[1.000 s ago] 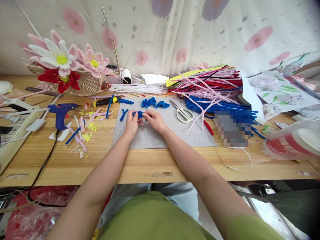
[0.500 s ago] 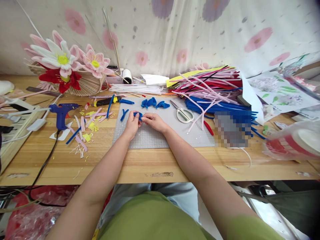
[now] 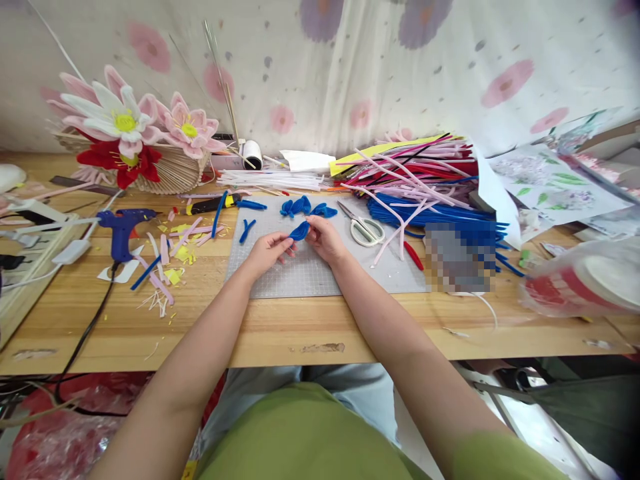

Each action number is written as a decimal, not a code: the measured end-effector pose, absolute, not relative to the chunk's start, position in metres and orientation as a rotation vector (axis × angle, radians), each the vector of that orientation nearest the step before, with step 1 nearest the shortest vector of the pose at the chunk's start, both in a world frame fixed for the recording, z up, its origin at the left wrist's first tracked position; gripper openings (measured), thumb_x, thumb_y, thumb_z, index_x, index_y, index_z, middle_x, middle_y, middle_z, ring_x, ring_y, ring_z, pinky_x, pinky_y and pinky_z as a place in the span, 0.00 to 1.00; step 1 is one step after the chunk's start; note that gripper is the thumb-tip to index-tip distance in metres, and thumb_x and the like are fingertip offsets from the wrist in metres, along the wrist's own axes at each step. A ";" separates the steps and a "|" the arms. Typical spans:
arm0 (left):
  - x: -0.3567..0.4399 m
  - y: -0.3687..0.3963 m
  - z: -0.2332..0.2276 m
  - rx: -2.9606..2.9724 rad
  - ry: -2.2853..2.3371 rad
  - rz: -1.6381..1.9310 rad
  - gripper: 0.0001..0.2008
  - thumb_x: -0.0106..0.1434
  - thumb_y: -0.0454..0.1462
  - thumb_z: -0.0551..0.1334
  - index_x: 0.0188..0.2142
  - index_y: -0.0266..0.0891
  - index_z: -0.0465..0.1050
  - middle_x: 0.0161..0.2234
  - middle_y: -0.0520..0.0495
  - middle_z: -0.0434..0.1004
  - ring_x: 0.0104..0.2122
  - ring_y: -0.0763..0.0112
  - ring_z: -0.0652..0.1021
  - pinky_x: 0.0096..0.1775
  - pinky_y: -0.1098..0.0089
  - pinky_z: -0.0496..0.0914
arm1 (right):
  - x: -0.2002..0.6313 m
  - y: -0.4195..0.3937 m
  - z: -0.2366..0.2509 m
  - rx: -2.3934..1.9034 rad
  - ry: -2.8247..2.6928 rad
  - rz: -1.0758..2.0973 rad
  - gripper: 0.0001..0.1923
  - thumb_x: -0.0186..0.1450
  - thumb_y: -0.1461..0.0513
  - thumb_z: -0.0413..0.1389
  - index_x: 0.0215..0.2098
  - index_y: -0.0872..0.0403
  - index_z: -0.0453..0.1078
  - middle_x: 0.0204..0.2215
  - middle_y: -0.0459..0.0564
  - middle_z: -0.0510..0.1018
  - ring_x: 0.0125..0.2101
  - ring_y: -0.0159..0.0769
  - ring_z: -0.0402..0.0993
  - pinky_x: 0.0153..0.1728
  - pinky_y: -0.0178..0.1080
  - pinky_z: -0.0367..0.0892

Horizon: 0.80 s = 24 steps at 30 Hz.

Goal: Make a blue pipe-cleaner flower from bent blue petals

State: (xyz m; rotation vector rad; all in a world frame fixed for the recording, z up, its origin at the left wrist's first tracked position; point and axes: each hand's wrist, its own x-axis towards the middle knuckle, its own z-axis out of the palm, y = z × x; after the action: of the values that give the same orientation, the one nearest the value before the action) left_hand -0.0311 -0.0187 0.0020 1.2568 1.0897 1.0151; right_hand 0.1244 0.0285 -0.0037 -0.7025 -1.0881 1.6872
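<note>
Half a second earlier both hands were pressed together over a small blue piece low on the grey mat [image 3: 320, 273]; now they have drawn apart and shifted up and to the right, and the piece shows as a finished blue petal [image 3: 299, 231], lifted clear between them. The camera view has barely changed.

The right hand [image 3: 326, 240] pinches the right end of the petal between thumb and forefinger, the other fingers loosely curled; the hand is closed on the petal. The left hand [image 3: 267, 249] lies palm down on the mat with fingers partly spread and relaxed; its fingertips reach just under the petal's left end, and whether they touch it cannot be told. The petal sits over the upper middle of the mat, just below a cluster of like blue petals [image 3: 305, 207] lying on the mat's far edge.

A pair of white-handled scissors [image 3: 364, 226] lies on the mat just right of the right hand. Beyond it spreads a heap of pipe cleaners [image 3: 425, 180] in pink, red, white and blue. To the left of the mat, on the wooden table [image 3: 280, 327], lie pink and yellow scraps [image 3: 175, 250], a blue glue gun [image 3: 121, 227] with its black cord, and, farther back, a basket of pink, white and red flowers [image 3: 135, 137]. A flower-printed cloth [image 3: 350, 60] hangs behind the table.
</note>
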 end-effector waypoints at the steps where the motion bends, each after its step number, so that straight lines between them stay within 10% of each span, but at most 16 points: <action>1: -0.030 -0.019 0.001 1.268 1.084 1.001 0.20 0.46 0.49 0.66 0.31 0.35 0.71 0.28 0.46 0.75 0.25 0.72 0.75 0.21 0.76 0.66 | 0.125 0.029 -0.003 -0.705 -1.053 1.696 0.19 0.56 0.52 0.56 0.18 0.54 0.56 0.11 0.38 0.52 0.13 0.22 0.43 0.14 0.31 0.37; 8: -0.024 -0.017 -0.008 1.216 1.107 1.200 0.15 0.43 0.43 0.69 0.26 0.36 0.71 0.32 0.47 0.73 0.31 0.72 0.74 0.25 0.74 0.70 | 0.119 0.024 -0.003 -0.673 -1.115 1.731 0.17 0.54 0.50 0.58 0.29 0.55 0.65 0.18 0.40 0.64 0.18 0.23 0.57 0.17 0.29 0.50; 16: -0.021 -0.018 -0.012 1.374 1.340 1.354 0.07 0.44 0.37 0.67 0.20 0.37 0.71 0.38 0.47 0.66 0.34 0.73 0.70 0.25 0.76 0.67 | 0.114 0.022 -0.008 -0.777 -1.420 1.673 0.15 0.51 0.54 0.61 0.28 0.56 0.66 0.19 0.40 0.64 0.18 0.21 0.53 0.18 0.29 0.48; 24: -0.012 -0.021 -0.004 1.218 1.334 1.182 0.08 0.51 0.39 0.63 0.21 0.38 0.66 0.14 0.58 0.58 0.14 0.81 0.61 0.18 0.76 0.60 | 0.110 0.020 -0.008 -0.881 -1.293 1.609 0.17 0.49 0.52 0.62 0.28 0.56 0.65 0.19 0.39 0.63 0.16 0.21 0.48 0.16 0.30 0.43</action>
State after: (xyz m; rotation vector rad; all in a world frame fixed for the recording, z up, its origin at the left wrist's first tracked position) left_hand -0.0117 -0.0210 -0.0043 1.2176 1.3343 1.1823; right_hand 0.1099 0.0203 -0.0080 -0.8810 -1.2929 1.6089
